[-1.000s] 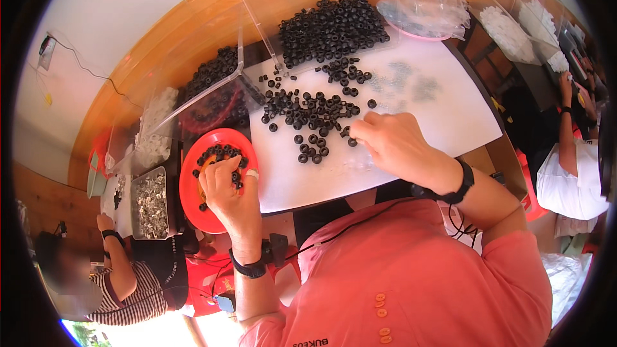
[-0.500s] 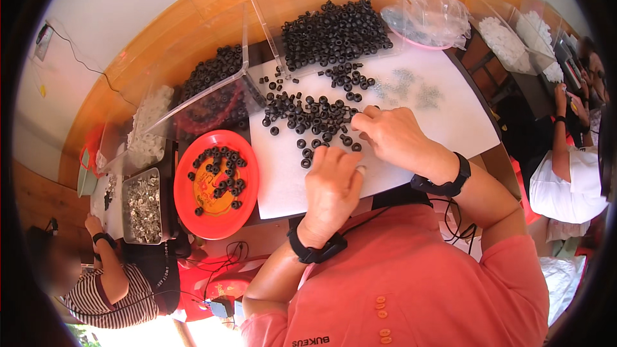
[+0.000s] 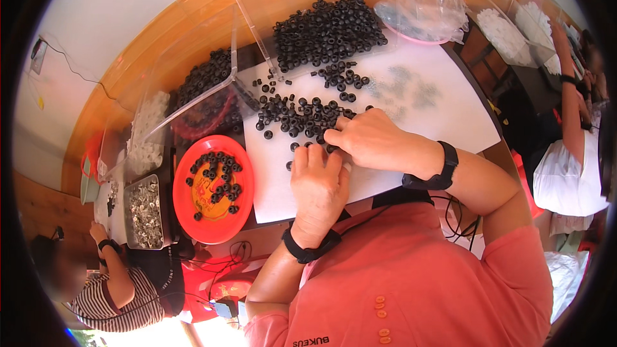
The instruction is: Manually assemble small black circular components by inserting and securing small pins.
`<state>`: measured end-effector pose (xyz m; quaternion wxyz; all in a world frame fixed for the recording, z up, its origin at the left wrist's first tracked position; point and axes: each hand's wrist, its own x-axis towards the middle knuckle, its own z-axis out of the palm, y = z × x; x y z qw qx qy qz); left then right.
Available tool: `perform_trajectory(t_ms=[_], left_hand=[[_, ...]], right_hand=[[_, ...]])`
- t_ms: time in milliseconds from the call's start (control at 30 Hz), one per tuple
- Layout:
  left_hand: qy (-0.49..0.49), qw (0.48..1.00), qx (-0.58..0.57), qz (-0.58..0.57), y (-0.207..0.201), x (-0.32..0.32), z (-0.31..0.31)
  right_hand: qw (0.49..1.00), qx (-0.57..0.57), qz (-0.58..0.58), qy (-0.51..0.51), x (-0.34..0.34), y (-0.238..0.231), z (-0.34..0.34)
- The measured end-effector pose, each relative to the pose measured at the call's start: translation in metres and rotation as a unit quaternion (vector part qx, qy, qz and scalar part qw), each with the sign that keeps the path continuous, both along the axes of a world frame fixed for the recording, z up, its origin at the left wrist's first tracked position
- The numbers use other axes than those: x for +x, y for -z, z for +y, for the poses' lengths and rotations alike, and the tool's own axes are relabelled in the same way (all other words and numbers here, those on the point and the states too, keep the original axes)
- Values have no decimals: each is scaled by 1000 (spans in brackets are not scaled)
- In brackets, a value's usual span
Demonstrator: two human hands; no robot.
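Small black round parts with holes [image 3: 308, 114] lie scattered in a loose heap on a white sheet [image 3: 273, 186]. My left hand [image 3: 318, 185] rests at the heap's near edge, fingers curled down, a few parts showing by its fingertips. My right hand [image 3: 378, 144] comes in from the right with bent fingers pressed together, their tips close to the left hand's. A black part shows between the two hands; whatever the fingers hold is hidden. To the left, a red plate [image 3: 246, 215] holds several more black parts.
A clear bin of black parts [image 3: 328, 29] lies tipped at the back; another clear bin [image 3: 205, 83] stands left. A metal tray [image 3: 144, 212] holds small metallic pieces. A bagged pink bowl [image 3: 427, 16] stands back right. Co-workers sit left [image 3: 122, 295] and right [image 3: 569, 167].
My right hand has moved left and down, bringing its fingertips up to my left hand. The left hand has shifted slightly left. The whole view has shifted a little.
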<state>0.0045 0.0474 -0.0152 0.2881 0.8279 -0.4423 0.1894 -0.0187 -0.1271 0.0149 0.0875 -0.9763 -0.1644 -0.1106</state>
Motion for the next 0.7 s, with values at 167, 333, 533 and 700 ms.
perform_trajectory(t_ms=[167, 333, 533, 700], left_hand=[[-4, 1000, -8, 0, 0, 7, 3], [62, 958, -174, 221, 0, -5, 15], [120, 749, -250, 602, -6, -12, 6], [127, 718, -272, 628, 3, -12, 5]], right_hand=[[1000, 4, -14, 16, -3, 13, -11], [964, 251, -89, -17, -35, 1, -6], [929, 347, -132, 6, -58, 20, 11], [906, 408, -112, -2, -65, 20, 10]])
